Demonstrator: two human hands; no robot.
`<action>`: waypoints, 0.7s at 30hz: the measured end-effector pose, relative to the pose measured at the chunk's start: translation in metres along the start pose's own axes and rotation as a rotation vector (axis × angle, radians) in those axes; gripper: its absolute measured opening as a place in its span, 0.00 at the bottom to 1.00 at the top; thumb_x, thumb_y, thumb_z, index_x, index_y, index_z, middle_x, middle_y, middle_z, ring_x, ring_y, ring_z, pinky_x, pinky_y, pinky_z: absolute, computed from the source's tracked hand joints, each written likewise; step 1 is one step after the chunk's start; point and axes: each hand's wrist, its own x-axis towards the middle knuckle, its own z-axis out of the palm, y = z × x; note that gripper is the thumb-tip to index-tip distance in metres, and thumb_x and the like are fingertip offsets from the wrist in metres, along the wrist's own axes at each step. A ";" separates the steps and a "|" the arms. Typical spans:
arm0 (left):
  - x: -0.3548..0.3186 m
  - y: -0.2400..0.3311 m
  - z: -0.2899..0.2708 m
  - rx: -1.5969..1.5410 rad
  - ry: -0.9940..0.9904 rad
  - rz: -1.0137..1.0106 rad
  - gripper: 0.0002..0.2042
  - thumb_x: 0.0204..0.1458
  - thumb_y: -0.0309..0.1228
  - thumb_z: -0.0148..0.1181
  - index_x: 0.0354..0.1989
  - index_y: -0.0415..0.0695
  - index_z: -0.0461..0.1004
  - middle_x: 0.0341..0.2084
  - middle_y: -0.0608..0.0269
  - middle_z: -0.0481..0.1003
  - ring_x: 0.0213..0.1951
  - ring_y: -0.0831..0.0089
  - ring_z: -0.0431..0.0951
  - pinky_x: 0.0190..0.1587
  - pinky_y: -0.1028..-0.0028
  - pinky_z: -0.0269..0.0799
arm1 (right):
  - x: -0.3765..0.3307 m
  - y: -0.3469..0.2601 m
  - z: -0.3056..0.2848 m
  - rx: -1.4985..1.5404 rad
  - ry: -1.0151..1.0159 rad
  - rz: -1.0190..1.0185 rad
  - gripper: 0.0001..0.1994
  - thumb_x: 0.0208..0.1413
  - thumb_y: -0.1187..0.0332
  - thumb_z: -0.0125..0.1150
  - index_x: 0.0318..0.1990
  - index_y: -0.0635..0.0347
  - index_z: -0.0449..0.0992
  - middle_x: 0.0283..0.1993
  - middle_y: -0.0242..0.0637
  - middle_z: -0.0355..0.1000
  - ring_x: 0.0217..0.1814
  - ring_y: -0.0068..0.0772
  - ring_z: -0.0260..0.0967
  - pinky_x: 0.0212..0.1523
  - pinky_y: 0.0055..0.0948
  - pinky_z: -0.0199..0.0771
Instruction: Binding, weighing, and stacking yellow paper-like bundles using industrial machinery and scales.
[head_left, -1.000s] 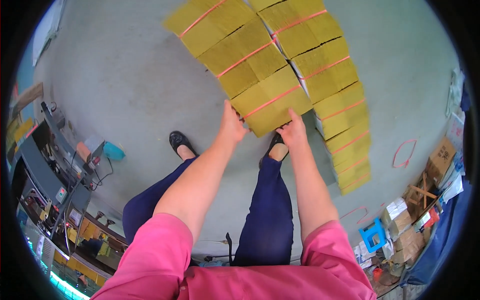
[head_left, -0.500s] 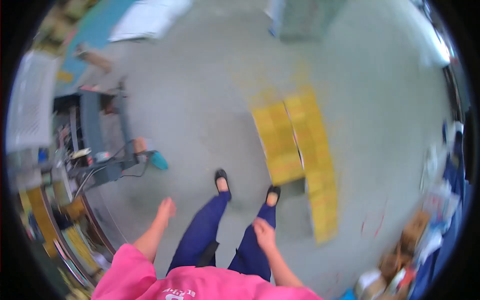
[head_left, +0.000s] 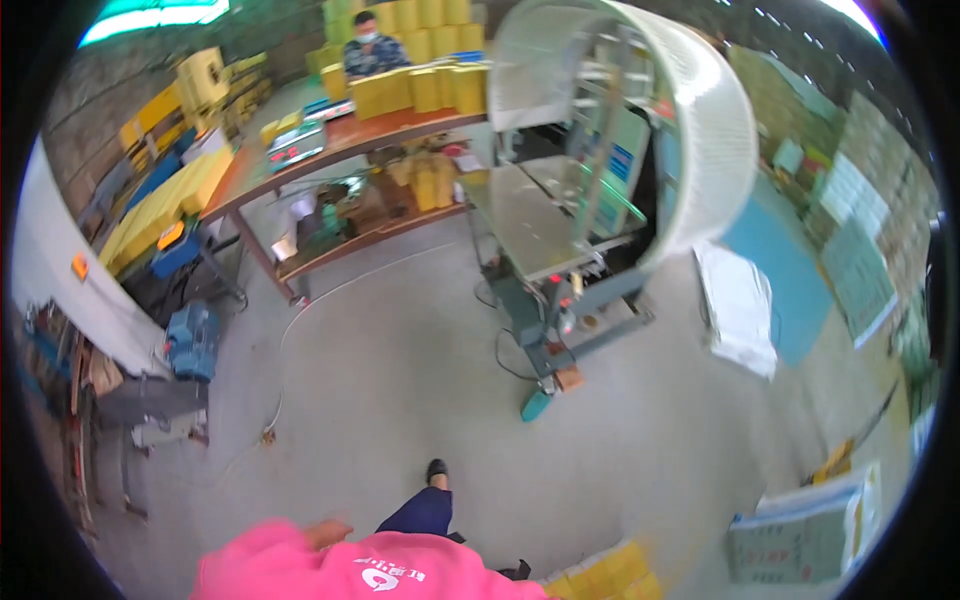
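Note:
My left hand [head_left: 328, 533] hangs low beside the pink shirt, touching no object that I can see. Its fingers are blurred and partly tucked against the sleeve. Out of the picture is my right hand. Below, my foot in a black shoe [head_left: 436, 468] steps on the grey floor. Close to my right side, yellow packages [head_left: 610, 575] lie at the lower edge. Ahead stands a strapping machine with a large white round hoop [head_left: 715, 130] and a flat metal table top [head_left: 527, 215].
A long workbench [head_left: 340, 140] carries yellow packs and a scale [head_left: 297, 147]; behind it sits a person [head_left: 370, 55]. A hose [head_left: 290, 335] crosses the floor. A blue motor [head_left: 193, 340] stands left. White sacks [head_left: 735, 305] and a grey-green sack [head_left: 790, 545] lie right.
My view has swung up and to the left. The bench, the person and the whole machine have come into sight. The yellow packages have dropped to the lower edge, and my right hand has left the picture.

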 end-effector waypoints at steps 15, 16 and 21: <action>0.110 -0.056 -0.311 -1.211 0.520 -0.185 0.15 0.54 0.42 0.53 0.34 0.41 0.74 0.25 0.63 0.74 0.27 0.72 0.75 0.29 0.71 0.70 | 0.298 -0.466 0.025 -0.613 -0.215 -0.433 0.16 0.59 0.64 0.46 0.44 0.61 0.79 0.38 0.35 0.79 0.42 0.30 0.76 0.45 0.30 0.75; 0.119 -0.058 -0.346 -1.194 0.603 -0.138 0.15 0.54 0.42 0.53 0.36 0.40 0.75 0.27 0.62 0.75 0.29 0.72 0.75 0.31 0.71 0.71 | 0.301 -0.530 -0.002 -0.594 -0.215 -0.428 0.16 0.59 0.64 0.46 0.44 0.61 0.79 0.38 0.35 0.79 0.42 0.30 0.76 0.45 0.30 0.75; 0.142 -0.025 -0.498 -1.321 0.702 -0.072 0.16 0.56 0.40 0.52 0.42 0.38 0.74 0.33 0.60 0.76 0.35 0.72 0.76 0.37 0.73 0.72 | 0.380 -0.691 -0.019 0.306 -0.418 -0.198 0.16 0.56 0.65 0.55 0.50 0.60 0.78 0.44 0.38 0.79 0.46 0.33 0.76 0.48 0.33 0.74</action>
